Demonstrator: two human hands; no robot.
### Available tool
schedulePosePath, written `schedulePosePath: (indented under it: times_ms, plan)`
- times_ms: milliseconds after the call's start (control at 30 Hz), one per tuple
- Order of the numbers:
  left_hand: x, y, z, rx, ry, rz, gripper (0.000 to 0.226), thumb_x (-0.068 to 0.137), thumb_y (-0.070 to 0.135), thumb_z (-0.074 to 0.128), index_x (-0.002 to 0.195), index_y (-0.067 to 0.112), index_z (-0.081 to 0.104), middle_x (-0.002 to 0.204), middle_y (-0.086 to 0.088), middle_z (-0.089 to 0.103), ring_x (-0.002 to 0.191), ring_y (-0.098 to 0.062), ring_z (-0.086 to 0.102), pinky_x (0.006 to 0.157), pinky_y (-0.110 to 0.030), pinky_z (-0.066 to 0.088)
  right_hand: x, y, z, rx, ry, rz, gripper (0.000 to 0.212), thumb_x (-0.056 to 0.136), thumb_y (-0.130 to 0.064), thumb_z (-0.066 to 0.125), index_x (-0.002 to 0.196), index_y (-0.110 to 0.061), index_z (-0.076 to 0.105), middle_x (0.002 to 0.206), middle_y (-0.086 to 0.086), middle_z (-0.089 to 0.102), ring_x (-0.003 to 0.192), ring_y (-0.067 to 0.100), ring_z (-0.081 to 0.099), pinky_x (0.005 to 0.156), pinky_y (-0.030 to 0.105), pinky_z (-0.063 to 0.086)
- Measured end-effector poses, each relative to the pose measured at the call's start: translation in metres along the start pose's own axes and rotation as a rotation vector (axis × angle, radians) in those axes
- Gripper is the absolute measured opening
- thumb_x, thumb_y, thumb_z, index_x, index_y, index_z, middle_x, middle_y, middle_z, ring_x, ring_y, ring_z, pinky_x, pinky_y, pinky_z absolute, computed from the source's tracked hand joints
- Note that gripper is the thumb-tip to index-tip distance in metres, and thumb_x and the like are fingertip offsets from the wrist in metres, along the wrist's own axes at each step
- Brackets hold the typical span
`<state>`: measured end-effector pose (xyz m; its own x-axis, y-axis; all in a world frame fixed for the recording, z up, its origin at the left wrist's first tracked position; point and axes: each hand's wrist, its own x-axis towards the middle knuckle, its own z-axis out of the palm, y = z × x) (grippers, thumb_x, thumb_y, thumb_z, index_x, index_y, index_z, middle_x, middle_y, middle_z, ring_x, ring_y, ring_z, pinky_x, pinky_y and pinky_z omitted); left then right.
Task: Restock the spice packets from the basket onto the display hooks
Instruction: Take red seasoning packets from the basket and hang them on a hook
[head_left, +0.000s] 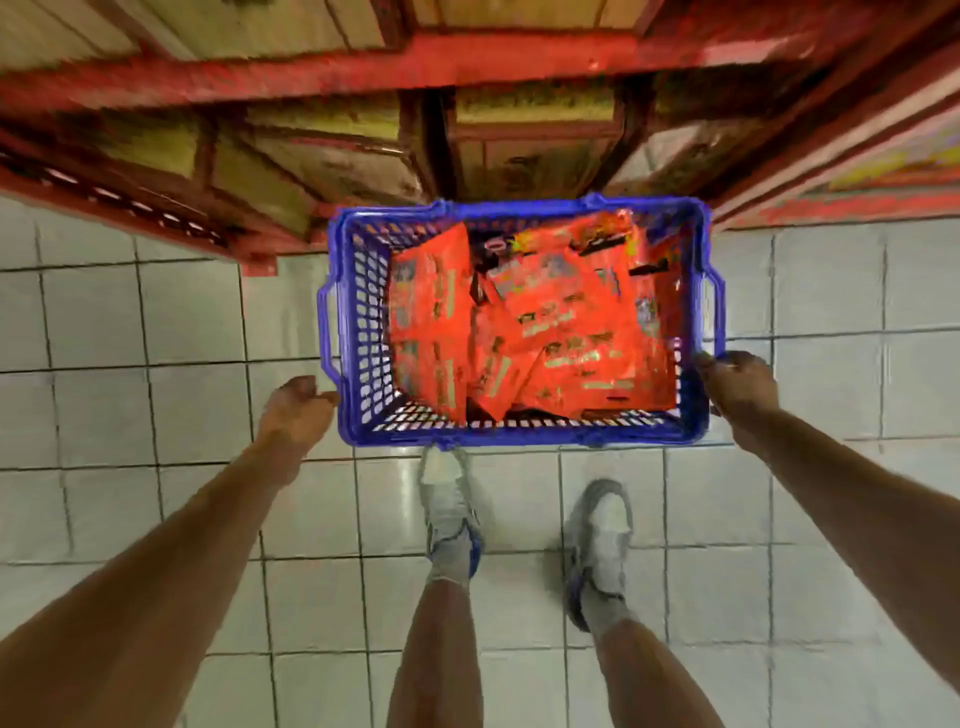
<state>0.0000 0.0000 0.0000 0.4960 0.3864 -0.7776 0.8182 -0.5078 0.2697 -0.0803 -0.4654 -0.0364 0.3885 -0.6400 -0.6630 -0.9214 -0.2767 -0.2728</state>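
Basket (519, 434), blue plastic, lattice-walled: we are taking it as our landmark, and it is sitting or hanging low over the tiled floor (156, 322), its long axis running from our left to our right, its far wall against the foot of the red shelving (322, 73). Spice packets (524, 332), orange-red, many: these are lying loose in a heap inside the basket, overlapping at all angles. Display hooks: we are not seeing any.

Right hand (737, 387): we are reaching it straight-armed to the basket's near right corner, fingers curled shut around the rim beside the right side handle. Left hand (298, 402): we are holding it at the near left corner, fingers curled loosely, touching or nearly touching the wall; whether it is actually gripping, we cannot tell. Both hands are lying outside the basket, about equally near the packets, which lie beyond the fingers and inward. We are judging a lift or shift of the basket likeliest.
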Motion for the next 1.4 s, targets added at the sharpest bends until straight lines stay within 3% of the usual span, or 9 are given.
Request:
schedulePosePath:
  times_ms: [67, 167, 300, 467, 600, 733, 967, 1133, 1400]
  plan:
    - [0.012, -0.004, 0.015, -0.059, 0.011, 0.019, 0.018, 0.093, 0.016, 0.069, 0.111, 0.013, 0.066, 0.114, -0.013, 0.071, 0.079, -0.019, 0.064, 0.076, -0.032, 0.053, 0.006, 0.003, 0.010, 0.095, 0.028, -0.005, 0.047, 0.087, -0.053, 0.067, 0.087, -0.006, 0.069, 0.095, 0.024, 0.072, 0.089, 0.040, 0.068, 0.082, 0.049, 0.056]
    - [0.030, -0.008, 0.033, -0.245, 0.009, -0.018, 0.025, 0.094, 0.019, 0.071, 0.118, 0.013, 0.067, 0.114, -0.011, 0.074, 0.093, -0.028, 0.073, 0.089, -0.046, 0.060, 0.011, 0.008, 0.023, 0.159, 0.090, 0.014, 0.047, 0.084, -0.059, 0.061, 0.071, -0.014, 0.060, 0.077, 0.010, 0.068, 0.076, 0.034, 0.064, 0.069, 0.038, 0.047]
    - [0.043, -0.013, 0.042, -0.368, 0.062, -0.072, 0.043, 0.090, 0.032, 0.075, 0.126, 0.013, 0.060, 0.113, -0.006, 0.073, 0.098, -0.027, 0.073, 0.088, -0.047, 0.059, 0.010, 0.016, 0.037, 0.252, 0.135, 0.037, 0.057, 0.083, -0.068, 0.055, 0.076, -0.012, 0.062, 0.078, 0.012, 0.067, 0.077, 0.034, 0.065, 0.074, 0.049, 0.055]
    - [0.038, -0.016, 0.050, -0.351, 0.123, -0.006, 0.048, 0.086, 0.038, 0.077, 0.124, 0.016, 0.059, 0.109, -0.002, 0.073, 0.094, -0.024, 0.073, 0.084, -0.042, 0.059, 0.006, 0.019, 0.042, 0.180, 0.197, -0.021, 0.062, 0.081, -0.076, 0.055, 0.076, -0.015, 0.060, 0.080, 0.012, 0.068, 0.078, 0.036, 0.066, 0.069, 0.041, 0.052]
    - [0.009, -0.018, 0.043, -0.312, 0.222, 0.019, 0.042, 0.083, 0.046, 0.079, 0.109, 0.022, 0.057, 0.093, 0.007, 0.070, 0.072, -0.015, 0.071, 0.064, -0.028, 0.055, -0.009, 0.028, 0.024, 0.189, 0.180, -0.022, 0.059, 0.075, -0.070, 0.064, 0.075, -0.011, 0.065, 0.078, 0.016, 0.071, 0.078, 0.038, 0.070, 0.081, 0.053, 0.059]
    - [-0.044, -0.027, 0.034, -0.274, 0.239, 0.047, 0.039, 0.083, 0.043, 0.080, 0.107, 0.022, 0.057, 0.081, 0.014, 0.066, 0.065, -0.011, 0.069, 0.062, -0.027, 0.054, -0.051, 0.065, -0.003, 0.232, 0.177, 0.037, 0.055, 0.076, -0.068, 0.065, 0.074, -0.013, 0.065, 0.071, 0.006, 0.069, 0.075, 0.033, 0.070, 0.073, 0.041, 0.058]
    - [-0.155, 0.038, 0.025, -0.136, 0.121, 0.244, 0.037, 0.084, 0.032, 0.081, 0.112, 0.013, 0.068, 0.091, -0.001, 0.075, 0.069, -0.014, 0.075, 0.061, -0.030, 0.060, -0.141, 0.139, -0.105, 0.428, 0.279, 0.212, 0.058, 0.073, -0.068, 0.065, 0.075, -0.010, 0.068, 0.075, 0.012, 0.072, 0.076, 0.037, 0.070, 0.078, 0.049, 0.059]
    - [-0.260, 0.134, 0.041, 0.005, 0.035, 0.509, 0.010, 0.074, 0.025, 0.081, 0.072, 0.025, 0.071, 0.066, 0.008, 0.073, 0.051, -0.001, 0.068, 0.043, -0.021, 0.053, -0.218, 0.187, -0.211, 0.632, 0.425, 0.358, 0.054, 0.068, -0.067, 0.066, 0.070, -0.014, 0.066, 0.063, -0.001, 0.069, 0.064, 0.025, 0.070, 0.068, 0.041, 0.059]
    - [-0.471, 0.265, 0.079, 0.104, -0.230, 0.740, 0.013, 0.070, 0.019, 0.083, 0.074, 0.014, 0.072, 0.074, -0.008, 0.075, 0.070, -0.025, 0.073, 0.073, -0.061, 0.061, -0.361, 0.251, -0.378, 0.951, 0.692, 0.543, 0.038, 0.069, -0.051, 0.069, 0.063, -0.014, 0.063, 0.046, -0.012, 0.060, 0.040, 0.003, 0.053, 0.052, 0.027, 0.043]
